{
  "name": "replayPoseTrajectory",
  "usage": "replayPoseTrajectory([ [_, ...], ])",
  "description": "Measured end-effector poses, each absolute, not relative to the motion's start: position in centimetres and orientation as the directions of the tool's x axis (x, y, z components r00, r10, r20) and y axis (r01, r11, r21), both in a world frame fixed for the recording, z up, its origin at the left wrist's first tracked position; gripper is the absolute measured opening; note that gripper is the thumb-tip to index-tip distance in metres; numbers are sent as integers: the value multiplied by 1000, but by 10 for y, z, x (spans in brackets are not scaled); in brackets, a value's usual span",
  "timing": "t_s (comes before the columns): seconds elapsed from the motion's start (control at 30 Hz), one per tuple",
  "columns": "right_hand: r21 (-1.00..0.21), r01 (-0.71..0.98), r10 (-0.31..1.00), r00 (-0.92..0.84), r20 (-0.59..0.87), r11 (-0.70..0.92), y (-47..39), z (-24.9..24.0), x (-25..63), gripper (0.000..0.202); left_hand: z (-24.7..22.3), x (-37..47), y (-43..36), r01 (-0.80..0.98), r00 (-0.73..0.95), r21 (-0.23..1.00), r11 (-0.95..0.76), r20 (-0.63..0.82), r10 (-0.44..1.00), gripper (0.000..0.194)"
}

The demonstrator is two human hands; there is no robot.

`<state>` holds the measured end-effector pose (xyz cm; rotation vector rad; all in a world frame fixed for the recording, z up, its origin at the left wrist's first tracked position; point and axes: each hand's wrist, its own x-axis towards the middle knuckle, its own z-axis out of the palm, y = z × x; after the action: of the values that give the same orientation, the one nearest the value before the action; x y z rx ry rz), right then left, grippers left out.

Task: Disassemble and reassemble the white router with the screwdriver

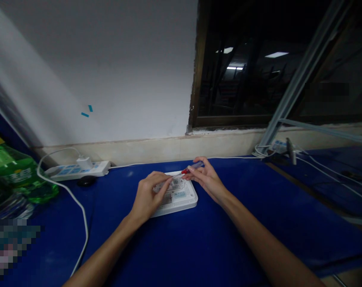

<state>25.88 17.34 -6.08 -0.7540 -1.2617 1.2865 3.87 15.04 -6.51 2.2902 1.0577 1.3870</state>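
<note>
A screwdriver (pixel 196 165) with a clear and red handle is held in the fingers of my right hand (pixel 209 179), its thin shaft slanting down to the left. Thumb and index finger of my left hand (pixel 149 195) are pinched together at the shaft's tip. What they grip there is too small to make out. Beneath both hands lies a white plastic panel (pixel 189 202) with rounded corners, rows of small holes and a pale label. My left hand covers its left part.
Behind on the left, a white power strip (pixel 100 169) carries a plugged-in charger (pixel 84 162), with a black mouse-like object (pixel 87 181) nearby. A white cable (pixel 84 215) runs along the blue tabletop (pixel 195 251). Green bottles (pixel 19 171) stand far left. A metal frame (pixel 297 87) rises at right.
</note>
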Motion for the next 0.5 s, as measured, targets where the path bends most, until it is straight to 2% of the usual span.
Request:
replayPoseTrajectory([
  [0.1,-963,-188,963,-155,222,192,177,-63,263,45,-61,34,156,341,84,721,-604,616,783,14],
  [0.2,-974,-130,977,-79,197,185,181,-64,267,47,-54,30,162,205,-73,800,-564,587,806,17],
  [0.3,-977,-104,981,-40,190,185,181,-62,270,47,-46,27,162,155,-133,786,-598,617,776,15],
  [0.5,-975,-85,976,-50,211,206,178,-57,273,43,-41,26,157,159,-82,741,-652,668,740,12],
])
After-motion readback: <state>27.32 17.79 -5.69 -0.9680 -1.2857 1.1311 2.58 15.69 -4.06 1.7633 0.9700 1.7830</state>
